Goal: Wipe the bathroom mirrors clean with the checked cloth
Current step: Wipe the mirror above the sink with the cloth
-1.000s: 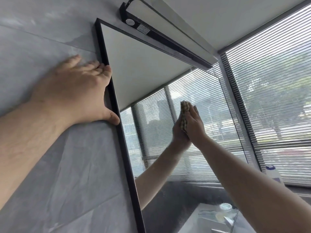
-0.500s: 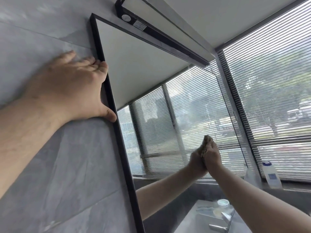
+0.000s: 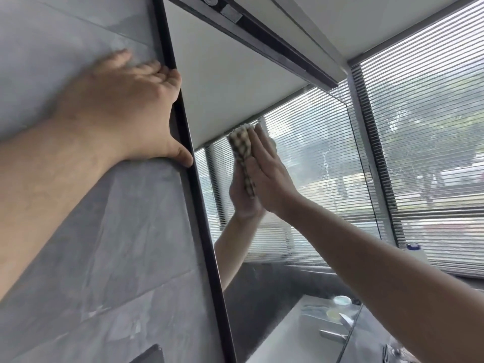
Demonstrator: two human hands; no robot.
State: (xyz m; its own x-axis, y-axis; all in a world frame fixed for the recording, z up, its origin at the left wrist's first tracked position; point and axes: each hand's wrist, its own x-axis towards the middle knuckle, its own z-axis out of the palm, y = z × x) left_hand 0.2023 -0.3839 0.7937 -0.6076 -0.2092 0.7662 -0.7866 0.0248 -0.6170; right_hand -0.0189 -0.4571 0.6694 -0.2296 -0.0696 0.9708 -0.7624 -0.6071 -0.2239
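Sweeping back up the mirror [image 3: 235, 82], our flat right hand [image 3: 267, 176] presses the checked cloth [image 3: 242, 153] higher than before; left hand [image 3: 125, 108] open, bracing its frame.

Bright daylight through the blinds [image 3: 424, 153]; motion-blurred left hand [image 3: 125, 106]; wide-angle bending at edges.

Grey stone-look wall tiles [image 3: 110, 231] across the left half of the frame, thin grout lines running slantwise. Dark light bar [image 3: 275, 35] along the top centre, under a pale ceiling [image 3: 353, 19] at upper right. Window [image 3: 432, 153] down the right side, covered by white slatted blinds, daylight and blurred greenery behind. White bottle with a blue cap [image 3: 416, 251] on the sill at right. Pale countertop [image 3: 293, 334] and chrome tap [image 3: 334, 335] at lower right.
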